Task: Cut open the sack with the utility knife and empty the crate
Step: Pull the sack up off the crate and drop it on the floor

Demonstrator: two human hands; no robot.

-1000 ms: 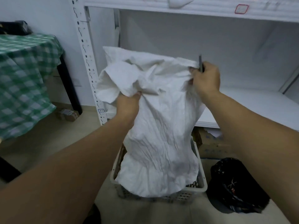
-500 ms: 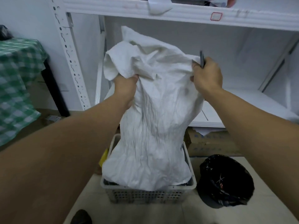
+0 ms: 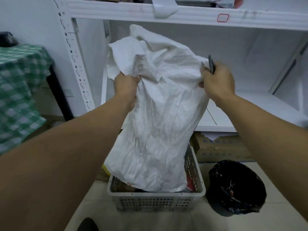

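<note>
Fingers (image 3: 133, 80) of the left hand (image 3: 126, 87) are bunched tight in the crumpled upper part of the white sack (image 3: 155, 122). Right hand (image 3: 216, 80) is clamped on the sack's right top edge together with the utility knife (image 3: 211, 65), which points up. Sack hangs with its bottom inside the grey crate (image 3: 156, 200) on the floor, near a white shelf (image 3: 233, 112). Black bin (image 3: 236, 187) stands right of the crate.

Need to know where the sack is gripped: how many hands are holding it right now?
2. The left hand bunches the sack near its top left; the right hand grips its upper right edge while also holding the utility knife.
</note>
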